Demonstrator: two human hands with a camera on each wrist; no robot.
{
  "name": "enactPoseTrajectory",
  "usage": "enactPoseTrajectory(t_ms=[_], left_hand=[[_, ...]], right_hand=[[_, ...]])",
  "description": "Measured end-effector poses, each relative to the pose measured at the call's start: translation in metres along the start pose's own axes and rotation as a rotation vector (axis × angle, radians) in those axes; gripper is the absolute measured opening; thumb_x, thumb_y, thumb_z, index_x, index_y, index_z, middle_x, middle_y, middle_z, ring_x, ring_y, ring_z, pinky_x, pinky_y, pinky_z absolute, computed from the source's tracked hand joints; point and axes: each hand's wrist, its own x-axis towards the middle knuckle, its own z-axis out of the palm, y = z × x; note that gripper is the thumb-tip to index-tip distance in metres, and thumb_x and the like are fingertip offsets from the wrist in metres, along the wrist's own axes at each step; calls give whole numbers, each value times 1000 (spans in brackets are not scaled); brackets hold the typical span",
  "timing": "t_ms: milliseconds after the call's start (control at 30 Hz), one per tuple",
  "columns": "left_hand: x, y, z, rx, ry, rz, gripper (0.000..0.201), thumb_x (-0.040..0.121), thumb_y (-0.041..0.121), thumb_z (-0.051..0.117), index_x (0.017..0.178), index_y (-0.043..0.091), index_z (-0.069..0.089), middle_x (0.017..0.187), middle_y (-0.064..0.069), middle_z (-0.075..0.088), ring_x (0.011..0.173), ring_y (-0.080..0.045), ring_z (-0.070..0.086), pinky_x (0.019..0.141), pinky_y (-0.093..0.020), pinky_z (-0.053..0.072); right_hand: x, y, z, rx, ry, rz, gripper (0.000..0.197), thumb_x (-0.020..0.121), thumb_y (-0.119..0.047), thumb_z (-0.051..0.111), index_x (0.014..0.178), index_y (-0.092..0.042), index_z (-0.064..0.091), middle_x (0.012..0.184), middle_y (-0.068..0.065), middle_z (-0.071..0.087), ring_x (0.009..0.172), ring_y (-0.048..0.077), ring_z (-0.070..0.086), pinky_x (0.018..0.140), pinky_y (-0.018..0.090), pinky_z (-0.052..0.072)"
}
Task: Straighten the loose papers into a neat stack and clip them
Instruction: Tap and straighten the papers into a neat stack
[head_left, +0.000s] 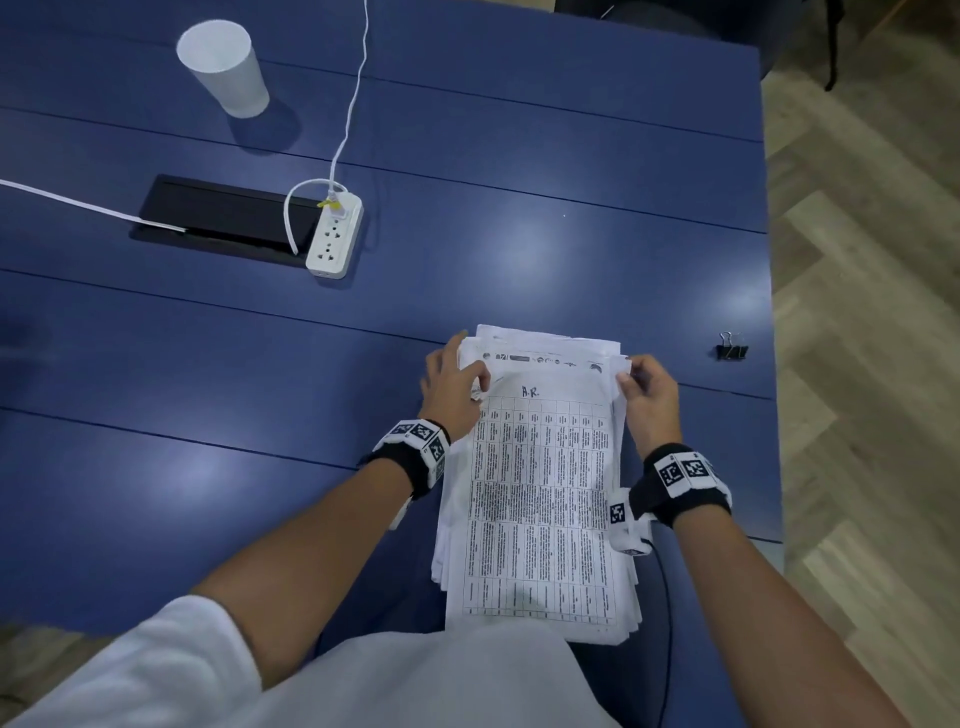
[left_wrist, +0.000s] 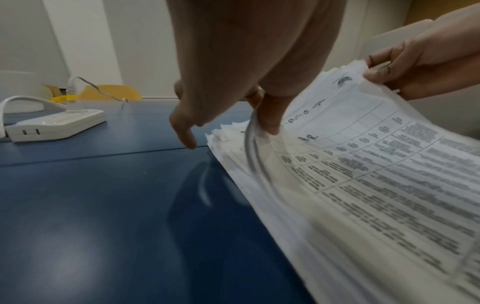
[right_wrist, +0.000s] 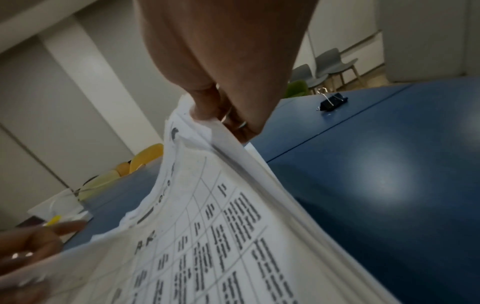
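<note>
A thick pile of printed papers (head_left: 540, 493) (left_wrist: 363, 185) (right_wrist: 221, 236) with table grids lies on the blue table (head_left: 467, 182), its sheet edges uneven. My left hand (head_left: 457, 384) (left_wrist: 259, 115) pinches the pile's far left corner, thumb on top. At the far right corner my right hand (head_left: 644, 389) (right_wrist: 223, 115) pinches the sheets and lifts them slightly off the table. A black binder clip (head_left: 732, 347) (right_wrist: 332, 102) lies by itself near the table's right edge, to the right of my right hand.
A white power strip (head_left: 335, 239) (left_wrist: 54, 123) with its cable sits beside a black cable hatch (head_left: 223, 218) at the left middle. A white paper cup (head_left: 223, 67) stands at the far left. The table's right edge (head_left: 769, 312) borders wooden floor.
</note>
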Motion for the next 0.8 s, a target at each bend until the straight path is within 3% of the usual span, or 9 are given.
enactPoseTrajectory(t_ms=[67,167,233,367,467,533,600,700,800], left_hand=[[9,1,-4,62,-117,25,21,83,1,59,83,18,47,158,3,11,138,-26,13,100,-51,25],[25,3,-11,124,-244,50,17,88,5,54,84,16,42,156,1,21,139,-30,17,103,-52,32],[30,5,-11,168,-249,65,17,87,6,55,83,15,41,146,-2,33,132,-30,26,98,-48,37],[32,9,-11,286,-253,55,15,86,12,55,85,20,42,117,-3,44,116,-26,35,94,-43,31],[32,12,-13,41,-319,-14,32,82,3,61,97,19,38,101,-5,48,94,-27,47,81,-41,42],[29,13,-17,-125,-372,-81,63,76,0,72,121,19,33,105,-6,48,92,-25,50,83,-41,48],[27,15,-16,-121,-406,-120,83,70,1,80,137,18,33,117,-4,48,105,-23,50,90,-33,44],[24,14,-16,-104,-392,-129,71,72,2,79,135,15,49,133,-8,48,122,-23,48,91,-22,38],[22,12,-20,-216,-318,-162,60,71,0,78,126,16,58,136,-5,53,111,-18,56,89,-20,42]], right_hand=[[-1,1,0,69,-49,25,32,95,2,47,85,-25,60,91,7,69,86,19,63,84,37,51],[2,2,1,199,-54,88,34,96,5,43,88,-24,60,89,3,68,84,18,64,83,34,51],[4,4,2,253,-33,126,34,95,6,43,88,-22,62,90,3,68,83,17,64,82,34,52],[8,9,4,365,-20,192,40,92,6,44,82,-27,65,93,7,66,85,23,61,84,39,50],[10,10,3,389,-40,243,30,94,0,48,86,-25,63,97,9,66,83,22,63,78,35,53],[11,13,3,398,-89,308,23,98,-5,47,96,-23,60,107,8,65,90,22,63,80,37,53],[10,19,4,387,-143,372,24,101,-6,42,110,-21,60,113,5,66,96,20,65,84,36,53],[10,27,3,360,-154,433,26,103,-10,40,120,-10,59,110,7,68,94,20,66,84,35,53],[13,29,3,237,-98,393,22,102,-15,44,102,-15,66,95,6,69,80,18,65,76,31,53]])
